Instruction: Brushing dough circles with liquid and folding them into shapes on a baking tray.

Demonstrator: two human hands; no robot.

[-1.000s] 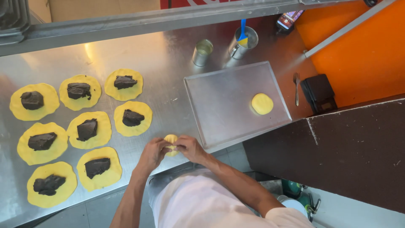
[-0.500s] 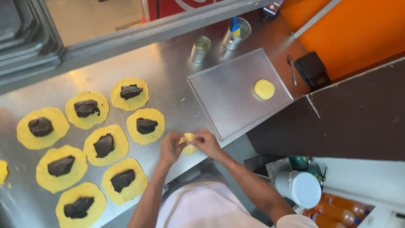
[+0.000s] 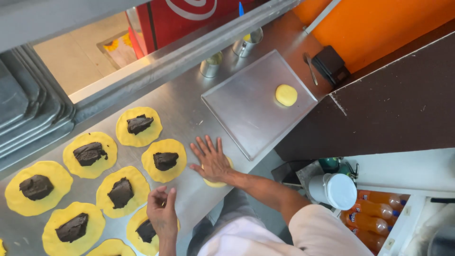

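Observation:
My right hand (image 3: 212,158) lies flat, fingers spread, pressing a yellow dough piece (image 3: 214,181) onto the steel counter (image 3: 189,114). My left hand (image 3: 161,212) hovers open just above a yellow dough round with dark filling (image 3: 144,228) near the counter's front edge. Several more flattened yellow rounds topped with dark brown filling (image 3: 165,160) lie in rows to the left. A single small yellow dough ball (image 3: 286,95) rests on a metal tray (image 3: 246,109) at the right.
Two metal cups (image 3: 211,64) stand behind the tray by a raised steel ledge. A black holder (image 3: 329,64) and a spoon lie at the right. Stacked grey trays (image 3: 28,109) are far left. Below sit a white lidded tub (image 3: 337,189) and orange bottles (image 3: 374,211).
Both hands earlier held a small dough ball together. Now the right hand presses it flat on the counter and the left hand has let go and moved left.

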